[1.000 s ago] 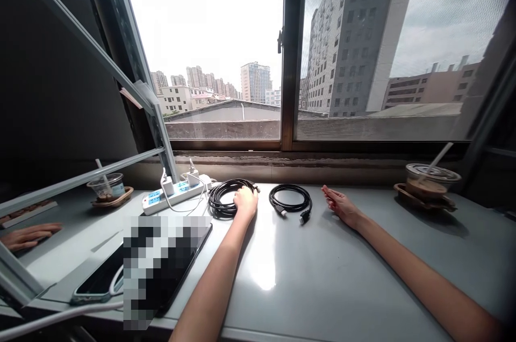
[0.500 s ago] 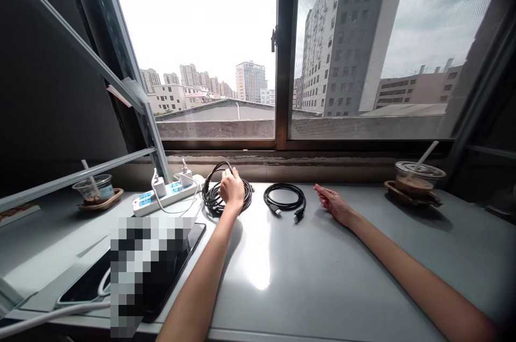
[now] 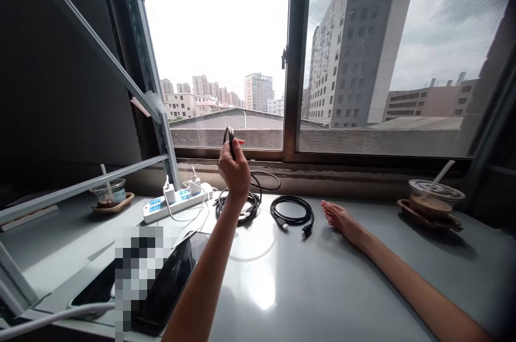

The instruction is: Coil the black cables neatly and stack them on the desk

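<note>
Raised above the desk, my left hand is closed around loops of a black cable. A strand of cable bows out to the right of my wrist. Under that hand lies more coiled black cable, partly hidden by my forearm; whether it joins the held loops I cannot tell. To its right rests a second, neatly coiled black cable with two plug ends facing me. My right hand rests on the desk right of that coil, fingers loosely curled and apart, holding nothing visible.
A white power strip with plugged-in chargers stands at the back left. A dark tablet lies nearer, partly blurred out. Drink cups stand on holders at the left and right. A metal shelf frame rises at left before the window.
My left hand has lifted cable loops up off the desk, drawing a strand out to the right. My right hand stays beside the coil. The view has tilted up slightly.
</note>
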The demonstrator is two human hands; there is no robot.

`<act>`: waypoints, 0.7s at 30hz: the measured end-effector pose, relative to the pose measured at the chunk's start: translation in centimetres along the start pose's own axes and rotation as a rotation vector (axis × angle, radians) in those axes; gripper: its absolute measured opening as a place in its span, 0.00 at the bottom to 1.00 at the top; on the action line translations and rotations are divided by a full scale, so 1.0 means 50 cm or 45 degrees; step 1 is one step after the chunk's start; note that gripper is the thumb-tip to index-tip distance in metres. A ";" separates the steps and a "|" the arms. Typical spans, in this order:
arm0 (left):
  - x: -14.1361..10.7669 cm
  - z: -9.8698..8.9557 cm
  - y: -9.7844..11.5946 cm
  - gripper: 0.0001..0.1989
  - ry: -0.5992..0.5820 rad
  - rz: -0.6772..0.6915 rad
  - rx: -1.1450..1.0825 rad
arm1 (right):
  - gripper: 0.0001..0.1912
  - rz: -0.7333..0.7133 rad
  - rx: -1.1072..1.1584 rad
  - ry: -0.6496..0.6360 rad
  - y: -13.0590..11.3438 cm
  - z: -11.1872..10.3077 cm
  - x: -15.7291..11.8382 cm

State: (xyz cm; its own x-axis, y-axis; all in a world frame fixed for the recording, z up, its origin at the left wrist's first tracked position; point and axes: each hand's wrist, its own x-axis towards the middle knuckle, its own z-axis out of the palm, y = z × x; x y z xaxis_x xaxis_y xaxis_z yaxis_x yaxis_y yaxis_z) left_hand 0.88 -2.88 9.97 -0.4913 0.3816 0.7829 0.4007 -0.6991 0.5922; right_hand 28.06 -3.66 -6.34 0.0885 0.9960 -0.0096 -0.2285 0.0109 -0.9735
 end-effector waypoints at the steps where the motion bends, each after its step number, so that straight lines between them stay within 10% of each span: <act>1: 0.012 -0.002 0.016 0.17 0.017 -0.012 -0.070 | 0.21 0.007 0.003 -0.024 -0.006 -0.002 -0.001; 5: 0.058 -0.005 0.088 0.17 -0.024 -0.012 -0.378 | 0.26 0.077 -0.082 -0.245 -0.051 0.027 -0.017; 10: 0.078 0.005 0.161 0.14 -0.081 -0.153 -0.736 | 0.42 -0.207 -0.312 -0.892 -0.157 0.178 -0.056; 16: 0.060 0.012 0.178 0.12 -0.093 -0.191 -0.835 | 0.22 -0.922 0.001 -0.686 -0.292 0.337 -0.068; 21: 0.060 0.002 0.139 0.12 -0.015 -0.205 -0.784 | 0.20 -0.938 0.449 -0.496 -0.330 0.357 -0.047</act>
State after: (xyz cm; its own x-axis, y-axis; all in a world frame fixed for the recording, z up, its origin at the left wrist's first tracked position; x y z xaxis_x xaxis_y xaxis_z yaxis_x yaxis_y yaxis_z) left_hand 2.25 -6.53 16.44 -0.4986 0.5150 0.6973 -0.1975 -0.8507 0.4871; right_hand 14.33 -4.60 13.85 0.0104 0.6847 0.7287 -0.5335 0.6202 -0.5751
